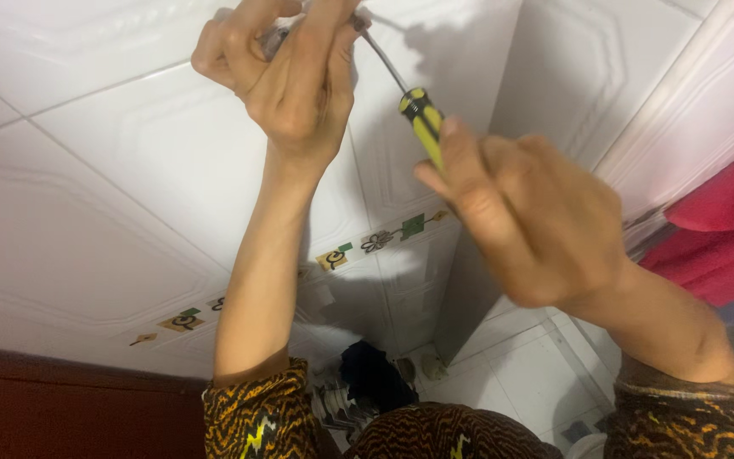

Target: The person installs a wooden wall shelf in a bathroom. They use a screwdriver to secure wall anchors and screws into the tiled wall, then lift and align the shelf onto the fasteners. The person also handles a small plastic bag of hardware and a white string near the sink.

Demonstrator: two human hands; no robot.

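My right hand (528,221) grips the yellow and black handle of a screwdriver (420,119). Its metal shaft runs up and to the left toward the top of the frame. My left hand (295,72) is raised against the white tiled wall (129,170), fingers pinched around a small metal part right where the screwdriver's tip ends. The tip and that part are mostly hidden by my fingers. Both forearms reach upward, with patterned orange and black sleeves at the bottom edge.
A band of small decorative tiles (375,240) runs across the wall. A wall corner (503,85) stands just right of the screwdriver. Red cloth (724,238) hangs at the right. Shoes and dark items (367,382) lie on the tiled floor below.
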